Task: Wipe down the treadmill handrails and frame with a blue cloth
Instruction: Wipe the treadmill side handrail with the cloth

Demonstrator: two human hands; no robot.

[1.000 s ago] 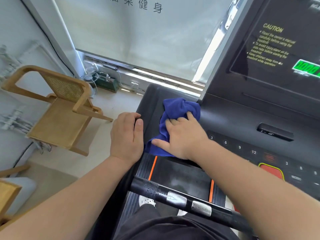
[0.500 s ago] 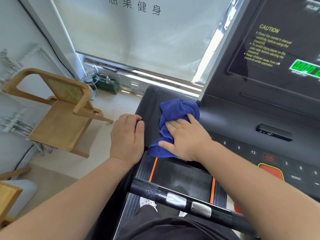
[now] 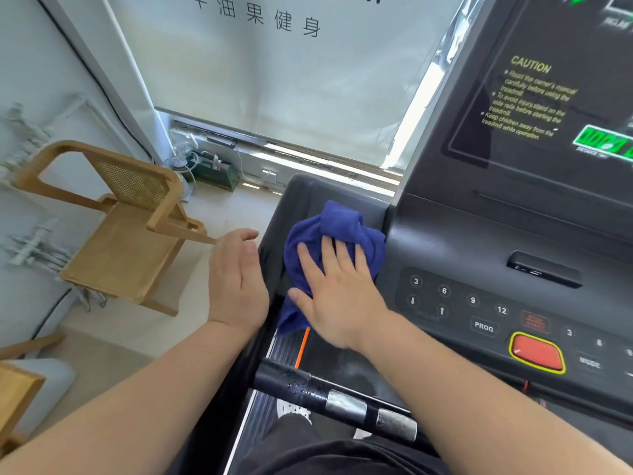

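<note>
Crumpled dark blue cloth (image 3: 337,228) lies on the black treadmill frame (image 3: 308,197), left of the dark grey console (image 3: 462,241), pressed under the right hand (image 3: 339,296), grip flat, fingers spread. Left hand (image 3: 236,279) beside the frame, grip slack, holding nothing. Console text: "CAUTION", "PROG", "MODE".

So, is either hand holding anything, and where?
Nothing gripped: right hand presses flat on the near half of the blue cloth; left hand is empty.

Bunched blue cloth (image 3: 337,228) on the dark grey treadmill frame (image 3: 308,190); black, droplet-speckled handrail (image 3: 298,385) nearby, apart.
</note>
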